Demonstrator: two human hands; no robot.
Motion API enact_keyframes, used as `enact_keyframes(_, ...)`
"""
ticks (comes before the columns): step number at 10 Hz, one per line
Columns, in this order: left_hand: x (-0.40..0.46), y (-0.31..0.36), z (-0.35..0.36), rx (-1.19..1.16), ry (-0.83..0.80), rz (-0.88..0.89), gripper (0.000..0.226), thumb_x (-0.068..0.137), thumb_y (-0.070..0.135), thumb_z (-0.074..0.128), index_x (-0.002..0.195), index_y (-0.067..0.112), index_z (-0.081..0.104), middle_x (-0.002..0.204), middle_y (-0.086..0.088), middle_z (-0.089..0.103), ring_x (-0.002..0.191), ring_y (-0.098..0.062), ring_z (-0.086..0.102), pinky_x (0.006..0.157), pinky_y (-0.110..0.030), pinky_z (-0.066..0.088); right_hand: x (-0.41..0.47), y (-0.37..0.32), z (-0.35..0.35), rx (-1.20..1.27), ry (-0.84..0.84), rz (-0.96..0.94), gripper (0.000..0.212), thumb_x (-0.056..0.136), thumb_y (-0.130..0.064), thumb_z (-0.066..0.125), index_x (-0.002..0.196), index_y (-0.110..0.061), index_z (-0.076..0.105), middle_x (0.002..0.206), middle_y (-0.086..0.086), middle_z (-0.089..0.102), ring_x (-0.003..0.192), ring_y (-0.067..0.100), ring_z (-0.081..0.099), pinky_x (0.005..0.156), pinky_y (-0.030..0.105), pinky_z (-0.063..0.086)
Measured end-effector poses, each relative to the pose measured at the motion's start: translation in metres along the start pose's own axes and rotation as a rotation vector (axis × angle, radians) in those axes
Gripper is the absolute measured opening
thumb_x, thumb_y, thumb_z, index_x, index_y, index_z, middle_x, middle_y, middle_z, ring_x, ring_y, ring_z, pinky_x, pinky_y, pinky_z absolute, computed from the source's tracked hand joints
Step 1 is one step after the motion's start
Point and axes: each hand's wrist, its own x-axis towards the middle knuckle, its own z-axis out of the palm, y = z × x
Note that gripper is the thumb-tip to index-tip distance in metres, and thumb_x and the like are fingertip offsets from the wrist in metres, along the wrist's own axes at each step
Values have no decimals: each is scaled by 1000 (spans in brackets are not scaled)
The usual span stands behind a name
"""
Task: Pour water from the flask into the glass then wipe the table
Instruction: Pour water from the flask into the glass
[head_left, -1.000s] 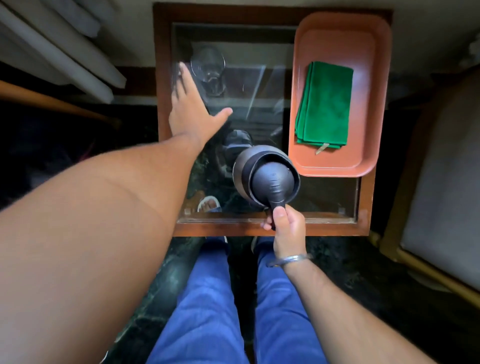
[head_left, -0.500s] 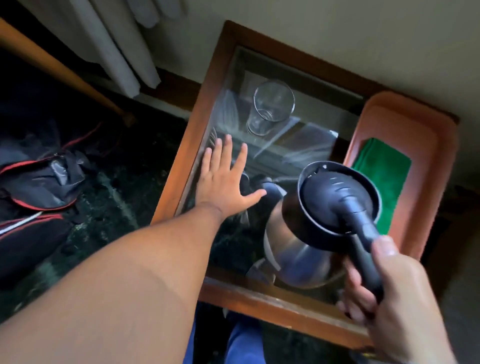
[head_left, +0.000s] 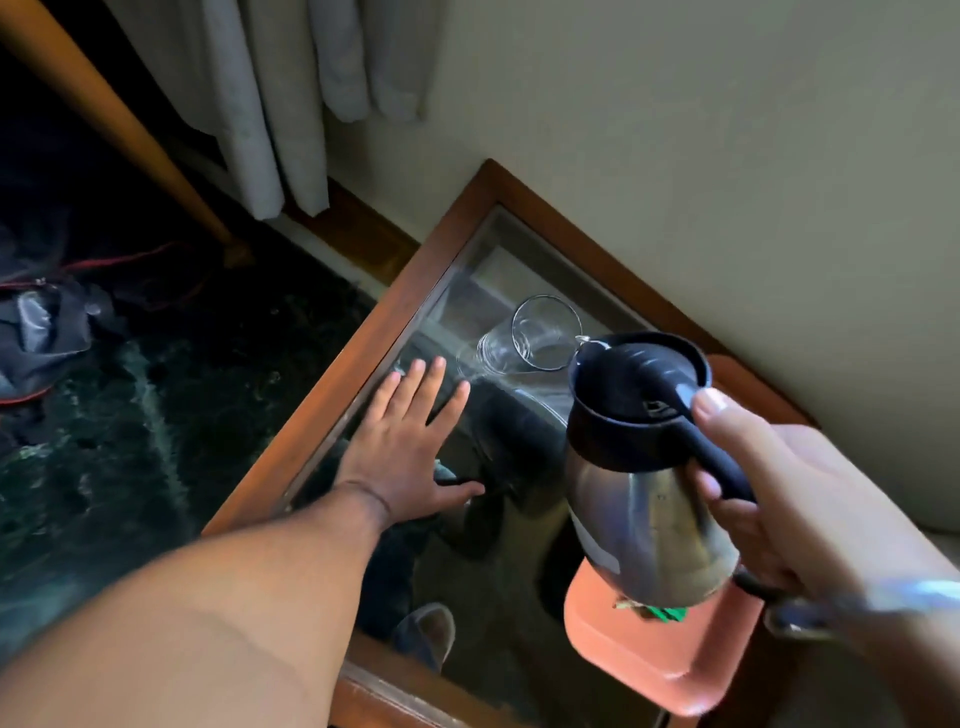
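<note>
A steel flask with a black lid and black handle is lifted and tilted, its spout just beside the rim of a clear glass. My right hand grips the flask's handle, thumb on top. The glass stands on the glass-topped wooden table near the far side. My left hand lies flat on the tabletop with fingers spread, a little in front of the glass and apart from it. A green cloth shows only as a sliver under the flask.
An orange tray sits at the table's right, mostly hidden by the flask. A wall runs behind the table. Grey curtains hang at the back left. A dark bag with red cords lies on the dark floor to the left.
My right hand has carried the flask forward and tilted it, so its spout now reaches the glass's rim. My left hand stays flat on the tabletop. The head view has swung left.
</note>
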Motion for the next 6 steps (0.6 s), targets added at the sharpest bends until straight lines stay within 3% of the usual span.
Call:
enact_keyframes(1,0,1,1,-4,-11,-6,120,72,96,31,160,17,11,167,-21,2,154,-37,1,125,-51,0,32,-105,-1,-262,239,74,63,60,-78,49,49,-16,53,35,-6,29,28,11,18,38,11,17)
enact_keyframes(2,1,0,2,-27,-14,-10,121,71,96,33,161,18,11,167,-20,-2,154,-36,-2,125,-51,0,38,-134,13,-355,111,-58,58,67,-72,47,47,-17,52,36,-5,30,28,13,21,38,13,20)
enact_keyframes(5,3,0,3,-62,-9,-7,123,68,96,36,160,19,12,167,-19,-4,155,-36,-1,125,-52,0,57,-171,19,-771,187,-86,62,87,-54,47,43,-11,50,29,-2,38,20,11,28,24,14,21)
enact_keyframes(6,2,0,3,-68,4,-3,121,69,95,36,160,18,15,166,-18,-4,155,-35,-1,125,-52,2,61,-180,18,-864,204,-107,62,88,-51,48,43,-10,51,30,0,41,21,12,32,33,21,28)
